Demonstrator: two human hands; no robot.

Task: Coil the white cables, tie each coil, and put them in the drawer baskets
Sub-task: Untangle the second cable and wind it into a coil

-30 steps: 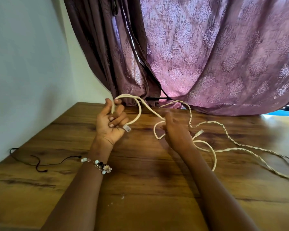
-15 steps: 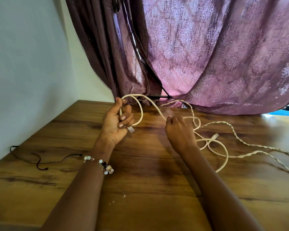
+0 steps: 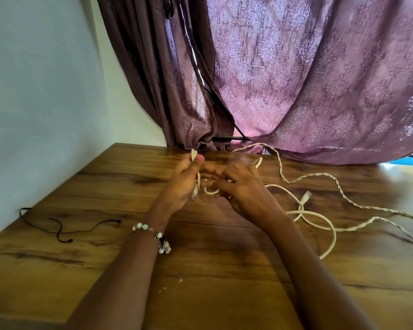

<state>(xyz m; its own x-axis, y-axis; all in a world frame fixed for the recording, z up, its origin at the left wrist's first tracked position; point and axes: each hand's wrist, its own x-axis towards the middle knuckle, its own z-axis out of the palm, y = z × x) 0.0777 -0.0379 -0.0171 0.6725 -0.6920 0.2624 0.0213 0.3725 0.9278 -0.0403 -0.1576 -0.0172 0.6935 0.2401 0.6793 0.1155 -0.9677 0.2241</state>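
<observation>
1. Since the earlier frames the right hand (image 3: 246, 189) has closed in on the left hand (image 3: 184, 184); the two now meet over the bench (image 3: 105, 234), and the wide loop once arching between them has shrunk to small turns.
2. Left grip: fingers curled round the white cable (image 3: 320, 217), one plug end hanging below the palm. Right grip: fingers curled on a small loop of the same cable.
3. The bench's far edge at 12 o'clock meets the purple curtain (image 3: 320, 79); the wall (image 3: 34, 91) bounds it at 9 o'clock. Bare wood lies toward 6 o'clock.
4. The slack runs from the hands toward 3 o'clock, looping on the bench, its second plug (image 3: 305, 196) pointing toward 12 o'clock.
5. A twisted white cord (image 3: 339, 189) trails from 12 toward 3 o'clock.
6. A thin dark cord (image 3: 65, 231) lies at 9 o'clock.
</observation>
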